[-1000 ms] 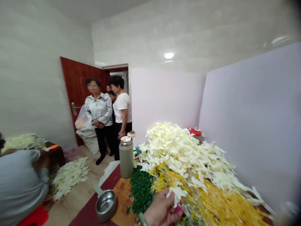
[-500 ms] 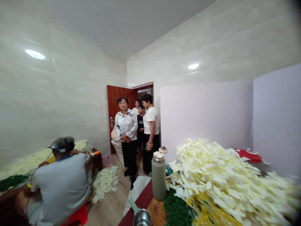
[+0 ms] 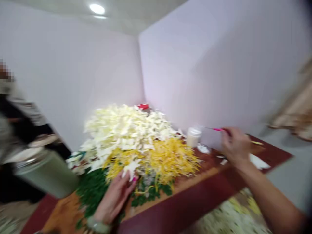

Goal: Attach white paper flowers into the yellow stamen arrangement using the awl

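My left hand (image 3: 117,191), with a pale bracelet at its wrist, has its fingers closed on a white flower (image 3: 131,168) above the green pieces (image 3: 94,187) and the yellow strands (image 3: 170,159). On the right, my right hand (image 3: 235,144) grips a thin tool with a pink handle (image 3: 217,129), its tip pointing left near a white jar (image 3: 193,136). A large heap of white petals (image 3: 122,125) lies behind the yellow strands. The picture is somewhat blurred.
A green flask (image 3: 46,172) stands at the left of the table (image 3: 168,211). Beside the jar lies a small white lid (image 3: 203,149). Pale panels (image 3: 207,65) rise behind. Part of a person (image 3: 21,104) shows at the far left, and more petals (image 3: 231,216) lie below the table.
The view has swung right and down, away from the door and seated person. Both my hands now show, the left with a flower and the right with the pink tool.
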The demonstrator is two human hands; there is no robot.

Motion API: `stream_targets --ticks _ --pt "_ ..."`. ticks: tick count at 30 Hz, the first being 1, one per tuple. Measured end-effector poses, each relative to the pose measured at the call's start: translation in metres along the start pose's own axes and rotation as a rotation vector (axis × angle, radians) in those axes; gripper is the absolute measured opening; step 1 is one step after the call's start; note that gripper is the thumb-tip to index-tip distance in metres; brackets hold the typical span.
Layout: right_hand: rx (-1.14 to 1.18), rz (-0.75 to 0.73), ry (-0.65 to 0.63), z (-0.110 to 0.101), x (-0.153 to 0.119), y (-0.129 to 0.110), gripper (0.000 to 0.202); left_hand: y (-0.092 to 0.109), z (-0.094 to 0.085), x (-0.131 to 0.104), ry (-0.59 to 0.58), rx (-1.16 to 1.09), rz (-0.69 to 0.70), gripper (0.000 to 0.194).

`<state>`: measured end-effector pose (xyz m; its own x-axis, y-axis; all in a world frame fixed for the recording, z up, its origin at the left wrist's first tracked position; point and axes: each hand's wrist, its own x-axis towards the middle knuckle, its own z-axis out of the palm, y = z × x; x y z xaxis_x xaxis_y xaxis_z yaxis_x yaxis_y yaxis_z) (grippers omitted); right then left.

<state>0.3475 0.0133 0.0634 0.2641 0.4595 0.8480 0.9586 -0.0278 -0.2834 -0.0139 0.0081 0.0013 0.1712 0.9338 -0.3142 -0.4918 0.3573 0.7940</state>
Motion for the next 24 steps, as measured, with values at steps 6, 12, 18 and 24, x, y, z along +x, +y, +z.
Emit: stream_targets --ticks 6,12,18,24 --pt "-0.136 0.002 -0.158 0.005 0.009 0.021 0.021 0.004 -0.006 0.010 0.040 0.072 -0.047 0.008" --pt "-0.071 0.003 -0.301 0.030 0.007 0.016 0.018 -0.001 -0.007 0.012 0.109 0.074 -0.080 0.014" --pt "0.056 0.131 -0.307 0.036 0.008 0.021 0.017 -0.001 -0.013 0.018 0.123 0.059 -0.072 0.018" --pt "0.267 0.417 -0.172 0.026 0.004 0.039 0.019 -0.004 -0.018 0.022 0.100 0.094 -0.044 0.019"
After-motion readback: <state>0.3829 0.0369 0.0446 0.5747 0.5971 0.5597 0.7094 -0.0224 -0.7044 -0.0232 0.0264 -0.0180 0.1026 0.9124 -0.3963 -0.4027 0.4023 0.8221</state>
